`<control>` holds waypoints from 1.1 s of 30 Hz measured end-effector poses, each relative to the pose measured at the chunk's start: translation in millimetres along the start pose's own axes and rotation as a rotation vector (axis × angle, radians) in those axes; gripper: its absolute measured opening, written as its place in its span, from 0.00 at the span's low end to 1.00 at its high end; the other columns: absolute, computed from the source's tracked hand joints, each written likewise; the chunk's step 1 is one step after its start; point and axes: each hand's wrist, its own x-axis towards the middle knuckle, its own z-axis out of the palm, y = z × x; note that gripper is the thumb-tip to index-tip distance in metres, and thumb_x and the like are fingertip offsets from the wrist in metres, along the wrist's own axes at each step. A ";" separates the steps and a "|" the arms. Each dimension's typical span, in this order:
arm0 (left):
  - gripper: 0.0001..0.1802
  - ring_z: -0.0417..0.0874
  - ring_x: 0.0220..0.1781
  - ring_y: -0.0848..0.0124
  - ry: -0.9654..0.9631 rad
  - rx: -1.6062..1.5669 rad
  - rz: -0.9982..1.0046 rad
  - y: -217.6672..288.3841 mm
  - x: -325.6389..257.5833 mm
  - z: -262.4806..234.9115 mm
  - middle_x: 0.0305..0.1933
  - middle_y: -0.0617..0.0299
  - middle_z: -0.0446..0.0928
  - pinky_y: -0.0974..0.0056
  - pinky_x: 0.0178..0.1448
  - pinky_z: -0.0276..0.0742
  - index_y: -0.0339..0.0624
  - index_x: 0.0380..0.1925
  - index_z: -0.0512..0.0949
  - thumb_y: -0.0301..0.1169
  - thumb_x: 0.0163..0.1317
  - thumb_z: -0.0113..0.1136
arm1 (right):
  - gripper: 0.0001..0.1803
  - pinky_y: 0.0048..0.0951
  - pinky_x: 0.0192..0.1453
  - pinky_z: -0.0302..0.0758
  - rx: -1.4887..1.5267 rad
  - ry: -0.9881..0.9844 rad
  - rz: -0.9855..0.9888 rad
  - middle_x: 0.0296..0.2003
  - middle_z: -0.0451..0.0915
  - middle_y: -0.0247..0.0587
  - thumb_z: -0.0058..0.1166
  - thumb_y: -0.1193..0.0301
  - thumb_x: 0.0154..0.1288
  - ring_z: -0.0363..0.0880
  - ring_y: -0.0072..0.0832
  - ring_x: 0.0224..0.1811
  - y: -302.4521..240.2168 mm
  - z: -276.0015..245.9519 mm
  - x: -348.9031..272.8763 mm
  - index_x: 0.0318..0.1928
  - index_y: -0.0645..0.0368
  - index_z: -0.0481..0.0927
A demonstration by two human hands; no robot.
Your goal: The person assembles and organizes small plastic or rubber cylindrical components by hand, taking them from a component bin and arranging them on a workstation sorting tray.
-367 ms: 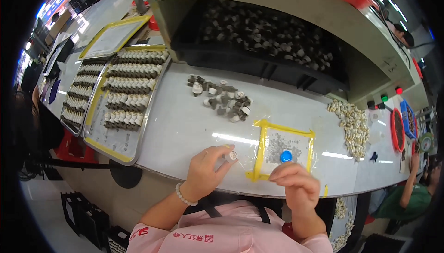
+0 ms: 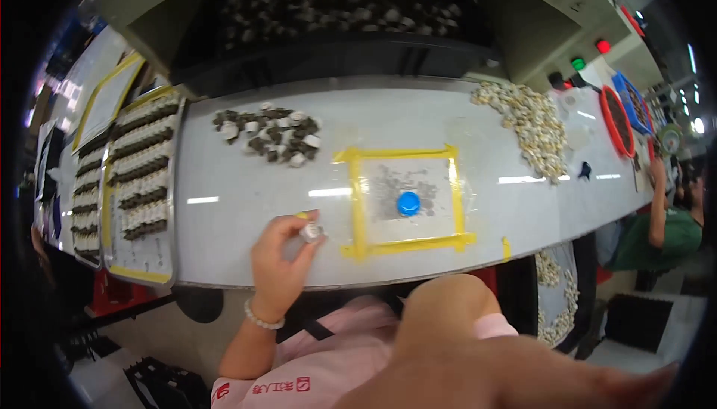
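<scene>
The person at the bench holds a small round part (image 2: 310, 231), white with a darker metal-looking end, pinched between the thumb and the fingertips of the left hand (image 2: 280, 263), just above the grey table (image 2: 246, 222) and a little left of the square marked with yellow tape (image 2: 358, 207). The fingers are closed on the part, so the grip is firm and not loose. To my eye the part is light and stiff, something like a short cap or ferrule; it probably does not bend, but its smooth curved side may slip or roll, so the best hold is across the round side with two fingertips, as it is taken now. A blue button (image 2: 408, 203) sits in the middle of the taped square, apart from the hand. Behind the hand, well apart, lies a loose pile of similar dark and white parts (image 2: 269, 134), and to the left a tray with rows of parts (image 2: 142, 177). A heap of pale pieces (image 2: 530, 126) lies far to the right. The right hand I cannot read: a large blurred forearm or elbow (image 2: 478, 349) fills the lower edge, and its fingers run out of focus toward the corner, so whether they are open or hold something I cannot tell. The inside of the small part is also too small to make out.
</scene>
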 end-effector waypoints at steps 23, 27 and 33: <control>0.15 0.79 0.44 0.69 -0.045 -0.049 -0.112 1.0 -2.5 -3.9 0.42 0.51 0.78 0.68 0.50 0.73 0.34 0.37 0.71 0.15 0.49 0.63 | 0.04 0.30 0.40 0.74 -1.089 -0.328 0.013 0.29 0.80 0.42 0.56 0.75 0.58 0.79 0.36 0.32 -33.7 -88.5 24.4 0.31 0.65 0.79; 0.15 0.81 0.42 0.68 -0.039 -0.033 -0.048 4.4 -3.5 -5.5 0.41 0.52 0.79 0.67 0.46 0.76 0.34 0.37 0.72 0.16 0.49 0.64 | 0.10 0.30 0.34 0.76 -2.003 0.216 -0.032 0.31 0.81 0.45 0.60 0.72 0.54 0.80 0.33 0.28 -89.1 -192.7 44.5 0.37 0.62 0.81; 0.16 0.81 0.39 0.72 -0.064 0.037 0.031 7.4 -2.4 -1.8 0.42 0.52 0.80 0.69 0.44 0.76 0.36 0.37 0.71 0.16 0.49 0.65 | 0.10 0.42 0.34 0.74 -2.554 0.272 0.288 0.28 0.81 0.47 0.56 0.66 0.59 0.80 0.44 0.31 -116.8 -238.7 59.2 0.38 0.58 0.79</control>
